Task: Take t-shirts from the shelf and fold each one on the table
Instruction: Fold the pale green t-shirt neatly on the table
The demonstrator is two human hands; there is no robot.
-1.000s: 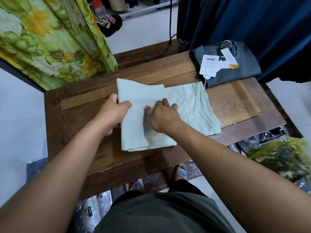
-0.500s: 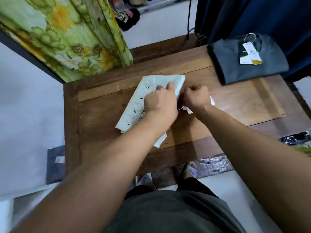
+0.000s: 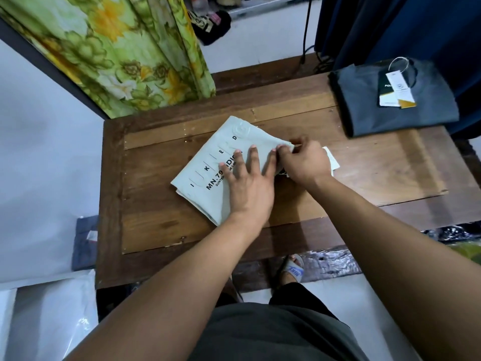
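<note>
Since the previous frames, the pale green t-shirt (image 3: pixel 223 162) has gone from a plain, half-folded panel to a compact packet turned print side up, lying askew at the middle of the wooden table (image 3: pixel 161 225); the left hand (image 3: pixel 248 188), curled over it half a second ago, now lies flat with fingers straight and spread, pressing the packet down. Right hand (image 3: pixel 304 162): fingers curled, pinching at the packet's right corner, where a white hang tag (image 3: pixel 331 160) shows just past the knuckles; whether they grip cloth or tag cannot be told. Judgement: this shirt's fold is essentially done, with only tucking the tag and squaring left. Legible print on the shirt: spaced letters "I K E D", then "MN.79", partly covered by the fingers, with a smaller line beginning "SUNTER". Grey folded t-shirt (image 3: pixel 395 105), far right of the table, well apart, carries swing tags (image 3: pixel 393 89) in white, dark green and gold; their wording is too small to read.
</note>
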